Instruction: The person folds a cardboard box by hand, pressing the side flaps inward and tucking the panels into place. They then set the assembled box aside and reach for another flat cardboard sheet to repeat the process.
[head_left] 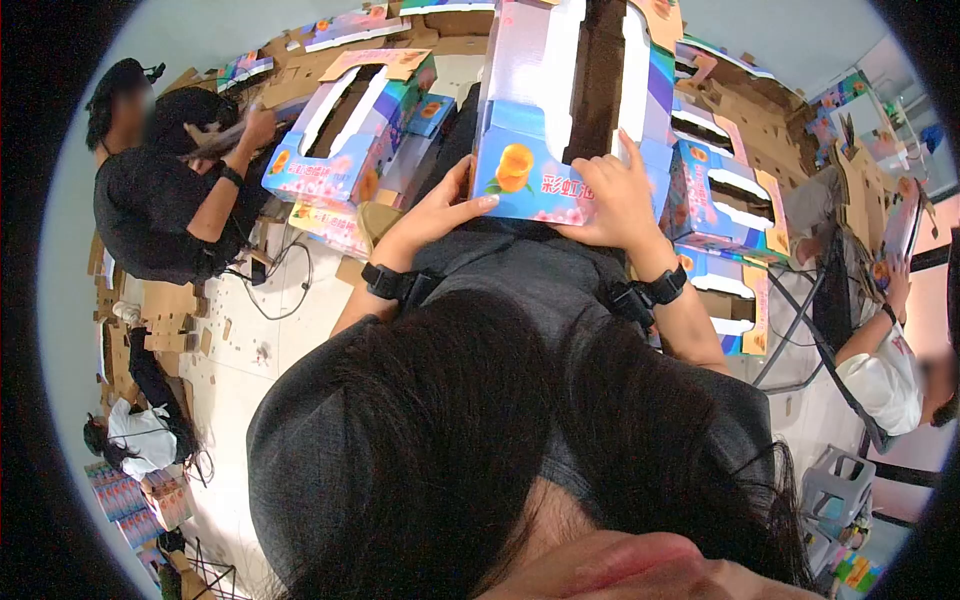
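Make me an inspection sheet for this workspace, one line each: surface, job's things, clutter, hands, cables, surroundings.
Surface: pale floor; no table seen.
Job's things: printed box with long cut-outs on top, held over the lap.
Clutter: more boxes stacked to the left and right; cardboard scraps on the floor.
Hands: left hand and right hand both grip the box's near end; black wristbands on both wrists.
Cables: dark cable lying loose on the floor.
Surroundings: co-workers at left, right and lower left; grey stool.
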